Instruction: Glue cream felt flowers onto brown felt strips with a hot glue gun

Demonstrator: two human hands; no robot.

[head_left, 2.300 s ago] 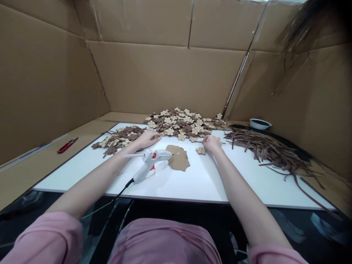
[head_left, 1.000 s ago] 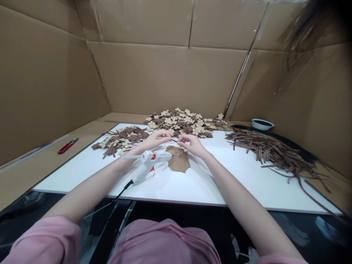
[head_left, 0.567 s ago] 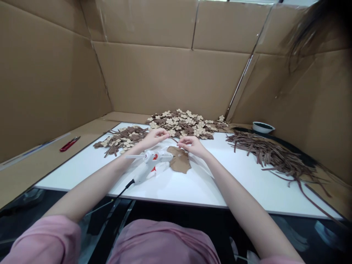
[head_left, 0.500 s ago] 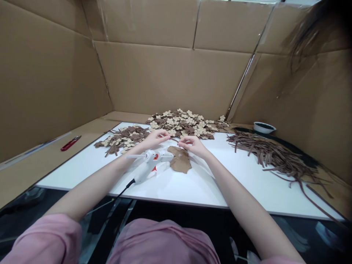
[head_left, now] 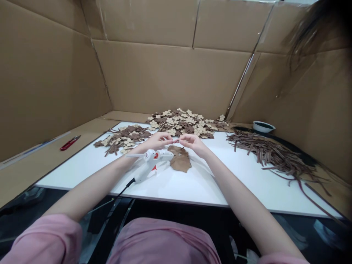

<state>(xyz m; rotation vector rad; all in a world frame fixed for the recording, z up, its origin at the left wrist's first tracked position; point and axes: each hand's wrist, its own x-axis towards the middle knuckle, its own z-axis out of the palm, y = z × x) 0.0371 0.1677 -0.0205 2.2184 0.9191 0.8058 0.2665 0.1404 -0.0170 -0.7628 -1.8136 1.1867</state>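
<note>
A thin brown strip [head_left: 176, 141] is pinched between the fingertips of my left hand [head_left: 159, 140] and my right hand [head_left: 193, 143]. Both hands are closed on it and nearly touch, just above the white board. Below them lies an irregular piece of brown sheet [head_left: 180, 161]. A white glue gun [head_left: 147, 165] with red parts stands under my left forearm's inner side, its nozzle at the brown sheet's left edge and a black cord running toward me. The strip's far details are hidden by the fingers.
Behind my hands is a heap of cream and brown flower shapes [head_left: 181, 123], with a smaller mixed pile [head_left: 123, 139] to the left. Brown strips [head_left: 269, 152] are heaped at right, near a white bowl [head_left: 263, 127]. A red cutter [head_left: 70, 143] lies far left. Cardboard walls [head_left: 170, 77] surround the board.
My hands have drawn closer together, and the strip between them now shows less length and looks bent. The glue gun and brown sheet stay in place.
</note>
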